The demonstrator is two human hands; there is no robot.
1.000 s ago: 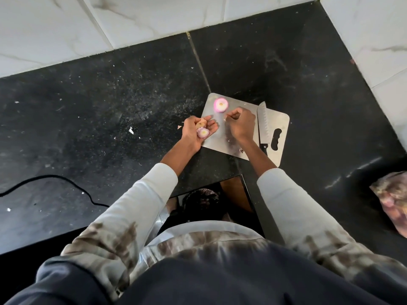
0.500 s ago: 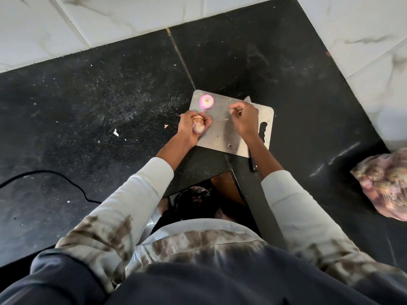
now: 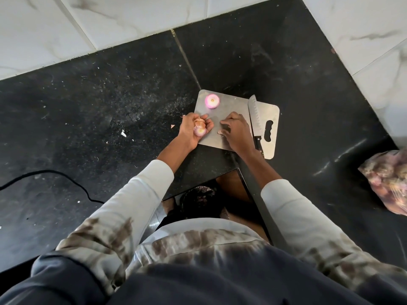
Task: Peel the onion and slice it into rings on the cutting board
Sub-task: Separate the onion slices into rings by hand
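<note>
A peeled pink onion (image 3: 212, 101) sits on the far left corner of the steel cutting board (image 3: 233, 104). My left hand (image 3: 193, 130) hovers at the board's left edge and grips a cut onion end (image 3: 200, 131) together with some brown peel. My right hand (image 3: 236, 132) rests palm down on the board, fingertips touching the steel, with a small scrap of peel (image 3: 220, 132) by its thumb. The knife (image 3: 253, 113) lies on the board just right of that hand, blade pointing away and black handle (image 3: 259, 144) toward me.
The board lies on a black stone counter (image 3: 110, 119) near its front edge. Bits of peel (image 3: 123, 133) are scattered left of the board. A black cable (image 3: 55, 175) runs at the left. A plastic bag of onions (image 3: 389, 179) lies at the right. White tiled walls stand behind.
My right hand has dropped from a pinch above the board to lie flat on it, uncovering the knife. My left hand still holds the onion end and peel.
</note>
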